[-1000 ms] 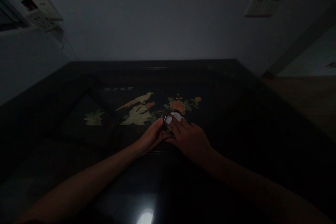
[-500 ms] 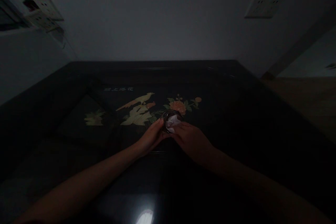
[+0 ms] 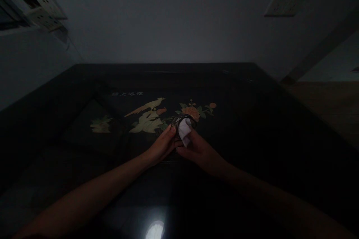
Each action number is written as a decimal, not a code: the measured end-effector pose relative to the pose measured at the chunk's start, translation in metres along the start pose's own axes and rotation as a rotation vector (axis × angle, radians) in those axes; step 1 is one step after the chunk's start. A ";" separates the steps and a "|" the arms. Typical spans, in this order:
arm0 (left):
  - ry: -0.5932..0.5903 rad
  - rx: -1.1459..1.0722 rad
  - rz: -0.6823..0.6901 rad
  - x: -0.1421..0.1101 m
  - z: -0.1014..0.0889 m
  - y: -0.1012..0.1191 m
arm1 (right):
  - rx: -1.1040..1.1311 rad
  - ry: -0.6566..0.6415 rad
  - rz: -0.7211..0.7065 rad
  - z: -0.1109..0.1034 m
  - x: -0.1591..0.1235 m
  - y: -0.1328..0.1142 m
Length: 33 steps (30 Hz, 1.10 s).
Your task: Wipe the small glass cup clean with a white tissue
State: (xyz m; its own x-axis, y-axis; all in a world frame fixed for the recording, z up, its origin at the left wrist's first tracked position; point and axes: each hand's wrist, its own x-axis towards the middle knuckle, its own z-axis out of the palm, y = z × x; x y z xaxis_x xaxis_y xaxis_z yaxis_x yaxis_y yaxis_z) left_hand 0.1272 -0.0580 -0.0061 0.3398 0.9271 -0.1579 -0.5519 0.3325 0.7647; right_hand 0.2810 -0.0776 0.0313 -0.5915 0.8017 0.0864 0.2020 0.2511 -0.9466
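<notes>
Over the middle of the dark table, my left hand (image 3: 164,142) grips the left side of a small round glass vessel (image 3: 177,120), its thumb near the rim. The vessel looks see-through and shiny; whether it is a cup or a bowl I cannot tell in this dim light. My right hand (image 3: 200,151) is closed on a white tissue (image 3: 184,130). Part of the tissue is at the vessel's mouth, and a corner hangs down in front. The thumb of this hand points towards my left fingers, while its other fingers are partly hidden behind the tissue.
The glossy black table (image 3: 224,179) bears a bird picture (image 3: 147,115) and an orange flower (image 3: 191,112), with white characters (image 3: 127,93) above. A pale wall (image 3: 168,15) stands behind it. Sockets (image 3: 283,4) are on the right, and more sockets (image 3: 46,18) on the left.
My right hand has shifted slightly and its thumb now stands apart from the vessel. More of the white tissue shows, with a corner hanging lower. My left hand keeps its hold.
</notes>
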 end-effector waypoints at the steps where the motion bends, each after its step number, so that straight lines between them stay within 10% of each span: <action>1: 0.004 0.010 0.004 0.000 0.000 0.000 | 0.017 0.002 0.003 -0.001 0.000 0.001; 8: -0.001 0.025 0.001 0.001 0.003 0.002 | -0.276 0.027 0.106 -0.014 0.004 -0.007; 19: -0.025 0.012 -0.017 0.003 -0.003 0.000 | -1.170 0.057 -0.121 -0.013 0.002 -0.008; 33: -0.068 -0.031 -0.069 0.003 -0.002 0.001 | -0.924 0.113 -0.256 -0.017 0.007 0.013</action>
State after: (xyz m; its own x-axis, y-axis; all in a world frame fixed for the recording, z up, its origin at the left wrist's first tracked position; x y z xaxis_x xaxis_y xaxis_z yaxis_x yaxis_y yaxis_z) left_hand 0.1260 -0.0540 -0.0067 0.4279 0.8884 -0.1664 -0.5480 0.4014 0.7339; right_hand 0.2927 -0.0596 0.0248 -0.6339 0.6987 0.3316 0.6407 0.7146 -0.2809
